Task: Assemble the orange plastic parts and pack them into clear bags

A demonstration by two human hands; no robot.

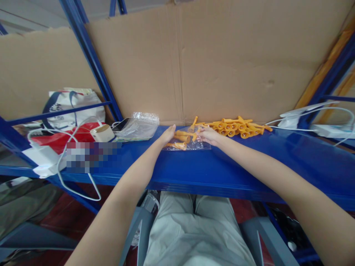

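A clear plastic bag (205,146) lies on the blue shelf with several yellow-orange, funnel-ended plastic pieces (182,138) in it. My left hand (168,135) is closed at the bag's left end, its fingertips mostly hidden. At the right side, my right hand (208,135) has its fingers bent together on the bag's film, close to one of the yellow pieces. Just beyond that hand, a pile of the same yellow pieces (241,127) rests against the cardboard, many with their round hollow ends facing me.
A stack of clear plastic bags (145,127) lies left of my hands. Further left are a white charger (44,157) with cables, a red item (63,139) and a white tote bag (80,107). Cardboard (222,62) stands behind the blue shelf (194,168). More white cables (299,129) lie at right.
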